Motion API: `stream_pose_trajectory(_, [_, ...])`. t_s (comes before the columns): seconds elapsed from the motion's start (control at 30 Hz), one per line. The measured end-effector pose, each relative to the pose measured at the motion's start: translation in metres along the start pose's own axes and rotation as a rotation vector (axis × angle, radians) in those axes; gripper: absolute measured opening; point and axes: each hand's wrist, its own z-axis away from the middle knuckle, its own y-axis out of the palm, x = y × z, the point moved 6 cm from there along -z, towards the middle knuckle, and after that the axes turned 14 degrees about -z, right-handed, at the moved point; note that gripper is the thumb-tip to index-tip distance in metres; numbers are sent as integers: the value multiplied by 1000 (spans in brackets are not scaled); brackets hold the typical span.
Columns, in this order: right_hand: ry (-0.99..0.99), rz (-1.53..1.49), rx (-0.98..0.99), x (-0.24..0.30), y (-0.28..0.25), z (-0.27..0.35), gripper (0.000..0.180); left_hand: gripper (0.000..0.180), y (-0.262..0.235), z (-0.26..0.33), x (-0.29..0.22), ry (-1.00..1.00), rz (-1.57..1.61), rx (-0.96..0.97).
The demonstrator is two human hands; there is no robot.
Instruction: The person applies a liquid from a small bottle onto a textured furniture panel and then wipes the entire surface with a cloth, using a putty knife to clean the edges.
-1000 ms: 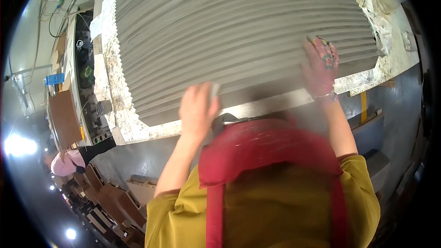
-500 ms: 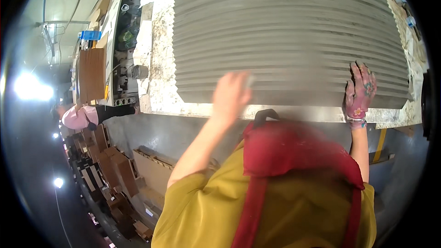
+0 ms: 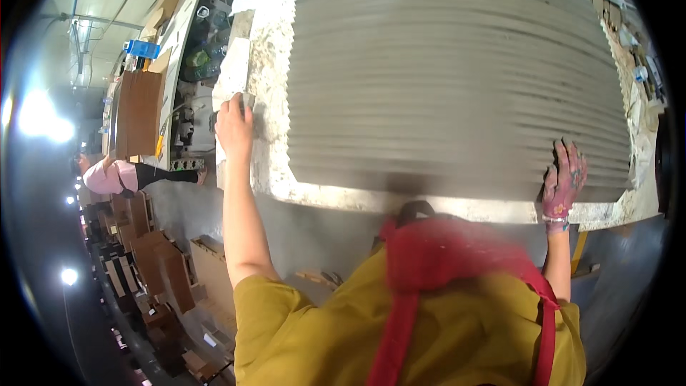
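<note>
Saw bright lights (image 3: pixel 43 121) glaring at the left edge of the frame, then a co-worker (image 3: pixel 118 177) in a pale pink top and dark trousers, appearing sideways. Noted a brown board (image 3: pixel 139 114) just above, a blue container (image 3: pixel 141 49) near its top, and brown boxes (image 3: pixel 168 264) heaped at lower left. Spotted bottles (image 3: pixel 206 64) in a dark recess at upper left. Found the bare left hand (image 3: pixel 234 131) left of centre, by the left rim of the pale, stained worktable (image 3: pixel 457 209), fingers bent against a small grey block (image 3: pixel 248 101); could not tell between a clamped grip and mere contact. Made out the ribbed grey panel (image 3: pixel 429 86) lying flat on the worktable, filling the middle and upper right of the frame, zigzag along its left side, ribs smeared by blur across much of the surface. Noted a red apron (image 3: pixel 471 254) over a mustard shirt (image 3: pixel 457 329) at bottom centre. Found the right hand (image 3: pixel 564 180) at right, in a pink flowered glove (image 3: pixel 559 205), laid on the panel near its lower right corner, fingers stretched out and slightly apart. Saw a yellow stripe (image 3: pixel 579 249) just below, and clutter (image 3: pixel 641 73) at upper right.
</note>
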Motion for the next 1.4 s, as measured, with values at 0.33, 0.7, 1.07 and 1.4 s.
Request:
stream_pose_trajectory(0.33, [31,30,-12,1,3,-1,46,30,92,-62,33,-41,-211,212])
stream_pose_trajectory(0.7, [213,-80,-74,18,-18,-6,41,38,38,-192,-94,279,370,-192])
stream_pose_trajectory(1.07, [907,-735,310,83,11,54,17,59,19,-340,-416,523,536,-218])
stream_pose_trajectory(1.4, [786,-745,440,76,44,57,39,63,67,-397,-462,467,306,178])
